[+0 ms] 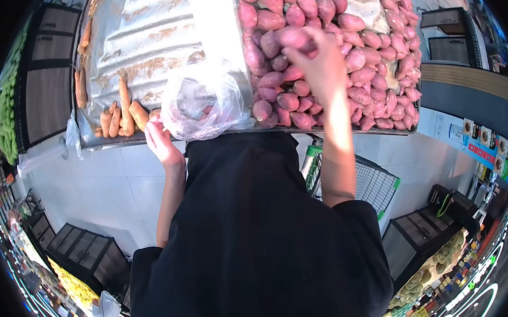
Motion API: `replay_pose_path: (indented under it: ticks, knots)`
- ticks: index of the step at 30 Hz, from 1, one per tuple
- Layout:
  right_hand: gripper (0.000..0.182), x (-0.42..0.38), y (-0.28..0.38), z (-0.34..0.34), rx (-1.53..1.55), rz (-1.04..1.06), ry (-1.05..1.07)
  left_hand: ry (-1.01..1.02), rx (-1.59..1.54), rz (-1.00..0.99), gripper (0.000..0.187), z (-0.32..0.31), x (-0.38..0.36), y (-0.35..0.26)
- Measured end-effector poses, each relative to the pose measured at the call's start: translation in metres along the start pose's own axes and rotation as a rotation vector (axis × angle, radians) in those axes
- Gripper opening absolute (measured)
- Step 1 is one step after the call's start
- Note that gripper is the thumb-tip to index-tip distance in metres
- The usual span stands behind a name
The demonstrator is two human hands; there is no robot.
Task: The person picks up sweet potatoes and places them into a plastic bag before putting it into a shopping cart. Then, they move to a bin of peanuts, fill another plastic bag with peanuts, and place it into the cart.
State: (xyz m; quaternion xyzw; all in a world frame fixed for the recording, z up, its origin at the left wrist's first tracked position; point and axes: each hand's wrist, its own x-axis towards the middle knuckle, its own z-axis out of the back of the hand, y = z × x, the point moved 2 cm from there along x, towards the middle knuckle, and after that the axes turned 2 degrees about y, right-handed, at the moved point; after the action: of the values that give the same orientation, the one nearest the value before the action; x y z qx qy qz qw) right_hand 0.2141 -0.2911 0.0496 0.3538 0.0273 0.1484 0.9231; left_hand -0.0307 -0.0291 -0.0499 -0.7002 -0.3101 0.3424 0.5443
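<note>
My right hand (318, 61) is over the heap of reddish-purple sweet potatoes (359, 95), its fingers closed round one sweet potato (296, 38). At the tray's front edge, my left hand (163, 141) pinches the rim of a clear plastic bag (229, 96). The bag lies open and some reddish pieces show dimly through it. Left of the bag, several orange-brown carrot-like roots (126, 113) lie at the corner of the metal tray (151, 36).
Below the display edge on the right is a shopping cart (374, 183) with green corners. Dark cabinets (49, 82) stand at the left, with green produce (7, 103) beyond them. Coloured price signs (487, 144) line the right side.
</note>
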Motion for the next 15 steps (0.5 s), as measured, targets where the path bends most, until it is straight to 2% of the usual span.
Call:
replay_pose_path:
  ticks: [2, 4, 6, 7, 8, 10, 11, 13, 15]
  knots:
    - [0.051, 0.021, -0.02, 0.0, -0.134, 0.09, -0.098, 0.007, 0.094, -0.027, 0.027, -0.014, -0.005, -0.022]
    - [0.051, 0.034, -0.026, -0.004, -0.084, 0.035, -0.021, 0.078, 0.249, -0.107, 0.029, -0.025, -0.006, -0.032]
    - [0.049, 0.043, -0.035, -0.016, -0.104, 0.163, -0.016, 0.188, 0.258, -0.048, 0.029, -0.034, -0.009, -0.033]
    - [0.049, 0.045, -0.035, -0.021, -0.12, 0.155, -0.035, 0.269, 0.31, -0.031, 0.027, -0.035, -0.009, -0.035]
    - [0.048, 0.041, -0.032, -0.027, -0.195, 0.186, -0.11, 0.284, 0.201, 0.007, 0.013, -0.04, -0.013, -0.036]
    - [0.038, 0.025, -0.01, -0.031, -0.294, 0.29, -0.323, 0.279, 0.216, 0.052, 0.01, -0.033, -0.02, -0.035]
    - [0.027, 0.015, 0.006, -0.035, -0.14, 0.326, -0.353, 0.293, 0.219, 0.101, 0.01, -0.03, -0.024, -0.034]
    - [0.017, -0.013, 0.028, -0.061, 0.119, 0.545, -0.285, 0.284, 0.22, 0.041, 0.011, -0.029, -0.03, -0.035]
    - [0.013, -0.056, 0.057, -0.089, 0.317, 0.62, 0.125, 0.359, 0.214, -0.004, 0.01, -0.027, -0.037, -0.039]
